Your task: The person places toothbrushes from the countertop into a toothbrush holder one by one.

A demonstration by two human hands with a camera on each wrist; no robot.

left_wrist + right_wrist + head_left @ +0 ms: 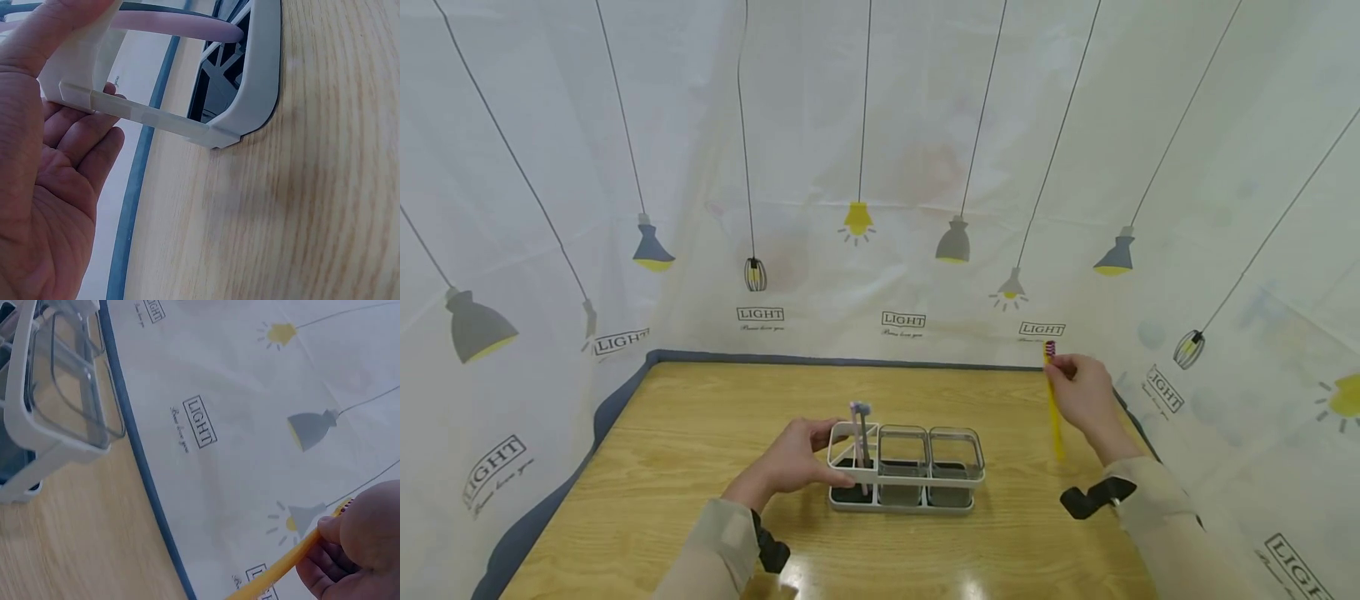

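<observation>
A white toothbrush holder (pixel 906 481) stands on the table, with two clear cups (pixel 956 454) in its middle and right sections. Its left section holds two toothbrushes (pixel 859 442), one pink and one grey, heads up. My left hand (pixel 796 457) grips the holder's left end, thumb in front and fingers behind, as the left wrist view also shows. Off to the right, my right hand (pixel 1081 392) pinches a yellow toothbrush (pixel 1053 408) just below its head. That brush hangs nearly upright, handle down, with purple and white bristles at the top.
The wooden table (pixel 715 392) runs back to a blue edge strip (pixel 820 361). Behind and on both sides hangs a white sheet (pixel 812 125) printed with lamps. Each wrist carries a black camera mount (pixel 1097 498).
</observation>
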